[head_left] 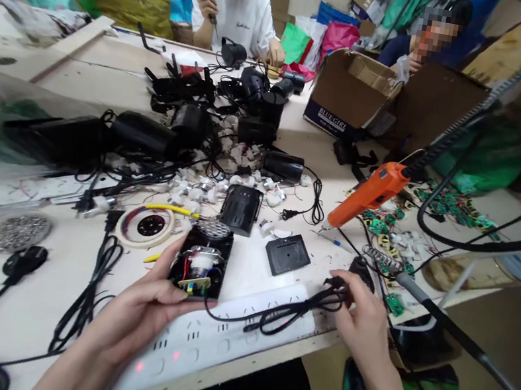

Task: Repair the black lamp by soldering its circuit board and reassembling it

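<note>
My left hand (154, 300) grips an opened black device housing (224, 252) from its left and lower side. Inside it show a white motor, red and blue wires and a small circuit board (194, 285). A black power cord (277, 312) runs from the housing to my right hand (362, 307), whose fingers are closed round its bundled end. Below both hands lies a white power strip (208, 347) with two red lights lit. A flat black cover (287, 254) rests behind the strip, and a black shell (240, 208) stands farther back.
An orange electric screwdriver (365, 197) hangs at right, tip down. Green circuit boards (433, 205) lie beyond it. Black housings (145, 134) and white motors (195, 190) are piled mid-table. A tape roll (123, 231) and a screw dish (19, 233) sit left. Two people work opposite, near a cardboard box (343, 95).
</note>
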A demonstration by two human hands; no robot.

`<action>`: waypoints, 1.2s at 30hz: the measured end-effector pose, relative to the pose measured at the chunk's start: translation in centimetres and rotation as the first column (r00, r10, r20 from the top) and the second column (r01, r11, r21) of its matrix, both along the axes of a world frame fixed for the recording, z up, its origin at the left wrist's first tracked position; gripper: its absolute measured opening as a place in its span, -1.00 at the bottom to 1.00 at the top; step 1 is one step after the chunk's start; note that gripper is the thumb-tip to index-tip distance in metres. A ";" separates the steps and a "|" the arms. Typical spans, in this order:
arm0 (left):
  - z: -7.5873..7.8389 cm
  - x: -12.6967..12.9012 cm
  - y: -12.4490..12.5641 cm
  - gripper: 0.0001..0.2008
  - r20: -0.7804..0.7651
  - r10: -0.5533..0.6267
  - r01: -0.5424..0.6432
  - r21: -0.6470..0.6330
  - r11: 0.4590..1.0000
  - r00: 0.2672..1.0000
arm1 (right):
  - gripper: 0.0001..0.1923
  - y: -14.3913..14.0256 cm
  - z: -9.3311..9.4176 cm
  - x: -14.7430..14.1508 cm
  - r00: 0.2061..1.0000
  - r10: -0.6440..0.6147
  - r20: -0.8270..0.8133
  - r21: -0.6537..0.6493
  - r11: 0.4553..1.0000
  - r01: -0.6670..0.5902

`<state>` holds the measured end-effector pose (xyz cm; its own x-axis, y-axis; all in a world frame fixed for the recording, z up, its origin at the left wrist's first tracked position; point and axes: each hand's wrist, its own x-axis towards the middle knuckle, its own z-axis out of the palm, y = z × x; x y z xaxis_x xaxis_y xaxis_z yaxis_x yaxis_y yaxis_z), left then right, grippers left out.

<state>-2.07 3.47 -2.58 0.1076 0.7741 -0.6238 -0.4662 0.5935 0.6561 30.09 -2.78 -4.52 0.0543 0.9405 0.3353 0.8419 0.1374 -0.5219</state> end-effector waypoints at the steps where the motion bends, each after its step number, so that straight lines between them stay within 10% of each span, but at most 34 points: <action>1: 0.1 0.0 0.0 -0.12 0.014 0.003 -0.003 -0.010 1.000 1.000 | -0.76 -0.1 0.1 -0.4 0.996 0.012 -0.093 -0.041 0.999 -0.016; 8: 1.4 0.6 0.6 -0.53 0.120 0.155 -0.148 -0.064 0.987 0.981 | -0.81 -0.4 0.3 -2.0 0.858 0.176 -0.482 -0.134 0.953 -0.271; 19: -0.1 0.1 1.1 -0.69 0.125 0.104 -0.097 -0.057 0.994 0.987 | -0.74 -0.2 0.7 -1.5 0.892 0.384 -0.239 -0.056 0.912 -0.407; 36: 1.6 0.8 1.2 -0.59 0.140 0.153 -0.117 -0.237 0.964 0.978 | -0.71 -0.1 0.2 -1.9 0.852 0.509 -0.118 -0.102 0.848 -0.521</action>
